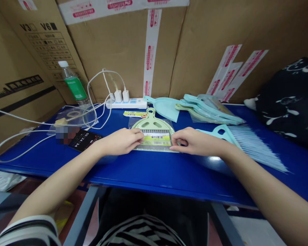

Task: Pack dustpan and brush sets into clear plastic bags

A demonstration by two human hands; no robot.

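A light green dustpan and brush set (151, 123) lies on the blue table in a clear plastic bag, handle pointing away from me. A yellow printed label (157, 138) shows through the bag over the brush's bristles. My left hand (124, 140) pinches the bag's left edge, fingers closed. At the right edge, my right hand (188, 141) is curled with thumb and fingers closed on the plastic. The fingertips partly hide both sides of the bag. Just beyond my right wrist lies a loose blue brush (251, 145) with pale bristles.
Behind are a blue dustpan (165, 107), a stack of bagged dustpans (210, 111) and a loose yellow label (135, 114). A power strip (136, 103) with white cables, a phone (84, 140) and a bottle (75, 87) stand left. Cardboard (123, 51) walls the back; a dark patterned bag (290, 102) sits right.
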